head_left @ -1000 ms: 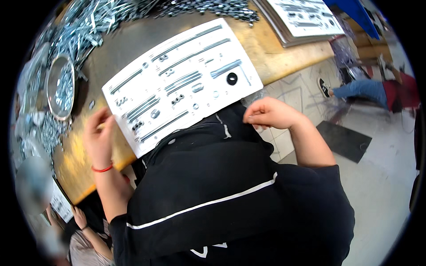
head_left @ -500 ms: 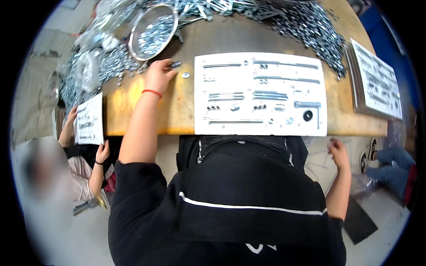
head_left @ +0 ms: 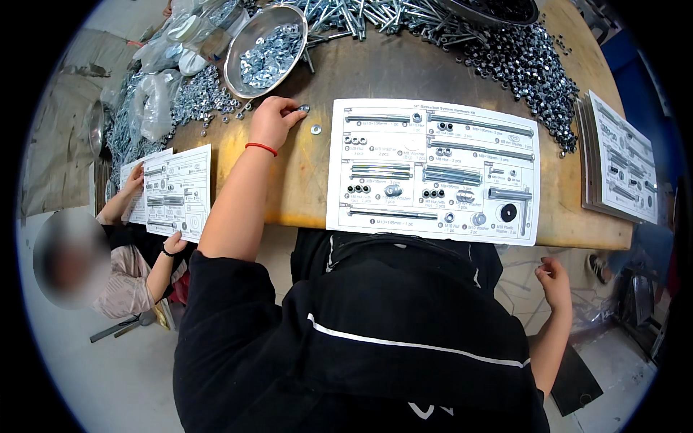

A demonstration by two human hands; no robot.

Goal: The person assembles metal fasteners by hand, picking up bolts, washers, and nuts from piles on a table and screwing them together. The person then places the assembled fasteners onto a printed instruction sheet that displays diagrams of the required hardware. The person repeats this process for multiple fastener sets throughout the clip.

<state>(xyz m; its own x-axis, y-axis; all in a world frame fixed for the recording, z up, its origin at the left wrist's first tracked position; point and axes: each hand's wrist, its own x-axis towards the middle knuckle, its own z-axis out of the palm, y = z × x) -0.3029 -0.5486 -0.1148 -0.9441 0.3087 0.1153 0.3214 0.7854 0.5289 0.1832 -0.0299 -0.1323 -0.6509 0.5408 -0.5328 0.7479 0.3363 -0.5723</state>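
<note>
My left hand (head_left: 271,123) reaches across the wooden table (head_left: 303,187) with a red band on its wrist. Its fingertips are pinched on a small silver nut (head_left: 303,110) just below a metal bowl (head_left: 238,72) full of washers. A loose washer (head_left: 315,130) lies beside the fingers. To the right lies a white printed sheet (head_left: 404,184) with bolts, nuts and washers set on its outlines. My right hand (head_left: 556,278) hangs below the table's front edge, fingers curled, with nothing seen in it.
Heaps of bolts (head_left: 375,14) and dark nuts (head_left: 527,72) cover the far side of the table. A stack of similar sheets (head_left: 621,159) sits at the right edge. At the left a co-worker's hands (head_left: 133,180) hold another sheet (head_left: 180,191). Plastic bags (head_left: 155,101) lie beyond it.
My left hand has stayed by the bowl, now pinching a small nut. My right hand has dropped from the table's front edge to below it.
</note>
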